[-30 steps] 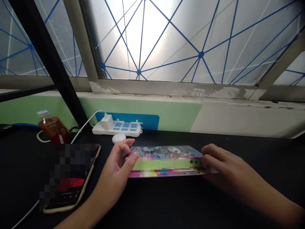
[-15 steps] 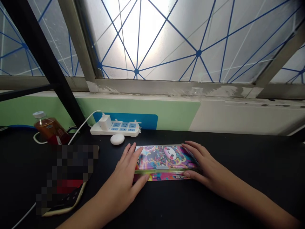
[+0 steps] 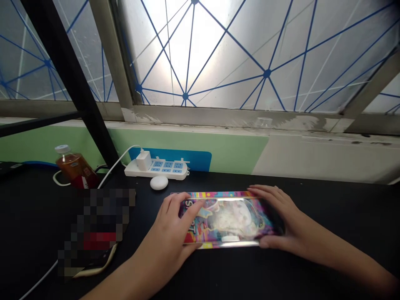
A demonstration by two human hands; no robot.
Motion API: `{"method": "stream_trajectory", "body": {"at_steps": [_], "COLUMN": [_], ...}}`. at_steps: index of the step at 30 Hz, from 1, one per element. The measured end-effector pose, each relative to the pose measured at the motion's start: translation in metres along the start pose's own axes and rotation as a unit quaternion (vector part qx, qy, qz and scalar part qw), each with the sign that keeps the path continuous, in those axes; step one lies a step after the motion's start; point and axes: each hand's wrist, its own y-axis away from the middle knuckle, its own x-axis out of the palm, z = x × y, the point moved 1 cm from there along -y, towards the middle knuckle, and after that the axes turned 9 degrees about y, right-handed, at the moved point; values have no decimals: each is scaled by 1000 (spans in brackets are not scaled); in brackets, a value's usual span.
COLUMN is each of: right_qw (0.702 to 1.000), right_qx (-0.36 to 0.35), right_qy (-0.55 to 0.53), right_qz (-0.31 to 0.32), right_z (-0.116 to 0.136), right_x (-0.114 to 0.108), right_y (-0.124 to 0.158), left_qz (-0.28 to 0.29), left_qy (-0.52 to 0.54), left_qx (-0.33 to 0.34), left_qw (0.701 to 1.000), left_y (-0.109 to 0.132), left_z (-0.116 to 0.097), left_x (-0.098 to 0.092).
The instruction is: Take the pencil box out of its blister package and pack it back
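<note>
The left hand (image 3: pixel 165 235) and right hand (image 3: pixel 283 218) — fingers curled over its ends — grip a glossy cartoon-printed box (image 3: pixel 231 218).

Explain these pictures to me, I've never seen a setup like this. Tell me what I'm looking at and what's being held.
There's no machine here, just a person's two bare hands. The view comes from a camera worn on their head, looking forward and down. On a black desk lies a colourful printed box with a glossy cartoon cover. The left hand rests over its left end, and the right hand cups its right end. Farther back are a white power strip, a small white oval object and a bottle of amber liquid. A pixelated patch hides something to the left.
</note>
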Motion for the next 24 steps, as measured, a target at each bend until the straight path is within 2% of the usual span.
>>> {"method": "stream_trajectory", "body": {"at_steps": [2, 5, 10, 15, 18, 24], "right_qw": [999, 996, 991, 981, 976, 967], "right_qx": [6, 12, 23, -40, -80, -111], "right_qy": [19, 54, 93, 141, 159, 196], "right_qz": [-28, -63, -95, -129, -124, -117], "right_z": [-2, -1, 11, 26, 33, 42], "right_x": [-3, -7, -16, -28, -27, -23], "right_y": [0, 0, 4, 3, 1, 0], "left_qz": [-17, -14, -9, -96, -96, -89], "left_qy": [-37, -65, -45, -10, 18, -7], "left_qx": [34, 76, 100, 89, 104, 127], "left_qw": [999, 995, 994, 991, 990, 988], "left_y": [2, 3, -2, -3, -3, -8], "left_z": [-3, -6, -9, -9, -4, -3], "left_x": [0, -2, -10, -17, -19, -25]}}
